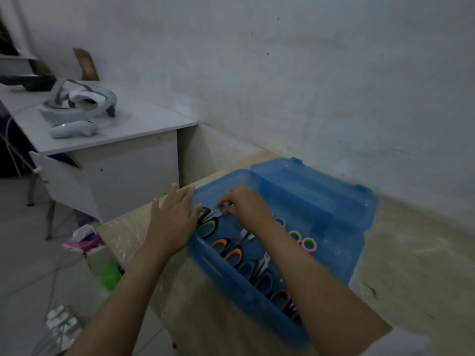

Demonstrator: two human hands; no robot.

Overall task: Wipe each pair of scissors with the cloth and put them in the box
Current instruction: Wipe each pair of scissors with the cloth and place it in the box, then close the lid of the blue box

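Note:
A blue translucent box (244,301) stands open on the table, its lid (321,191) tipped back toward the wall. Several scissors lie in a row inside: a green-handled pair (208,226), an orange-handled pair (227,249), a dark blue pair (259,274) and a pink pair (282,299). Small colourful handle rings (304,241) show at the box's right side. My right hand (244,204) is inside the box, fingers pinched on the blades of the green-handled scissors. My left hand (174,217) rests flat with spread fingers against the box's left edge. No cloth is visible.
The table (411,265) has a pale shiny cover and ends just left of the box. A white desk (123,129) at the left holds a headset (79,101) and a controller (73,129). A tissue pack (82,240) and a green item (109,274) sit below.

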